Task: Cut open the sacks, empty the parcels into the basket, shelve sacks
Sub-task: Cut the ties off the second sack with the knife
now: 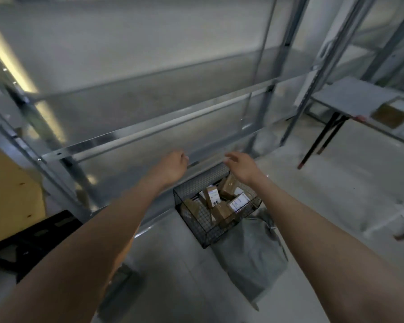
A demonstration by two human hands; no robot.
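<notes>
Lying on the floor, the grey sack point(250, 255) touches the near right corner of the wire basket point(191, 229). Its long axis runs from that corner back toward the person. It looks slumped and limp; whether it is cut open or emptied cannot be told. The basket stands just in front of the metal shelf point(149, 134) and holds several brown parcels point(222, 199) with white labels.

Both hands are raised above the basket at the height of the shelf's front beam, well above and beyond the sack. Neither touches the sack.

- Right hand point(241, 166): over the far rim of the basket, fingers spread and relaxed, holding nothing. Its forearm passes directly above the sack, so this is the nearer arm.
- Left hand point(173, 165): at the edge of the front beam, fingers curled under and hidden behind the back of the hand. Whether it grips the beam or anything else cannot be told.

Judgement: if the sack is the next item to shelve, the reach must reverse, down and back toward the body, right hand leading.

A grey table point(350, 99) stands well apart to the right.
</notes>
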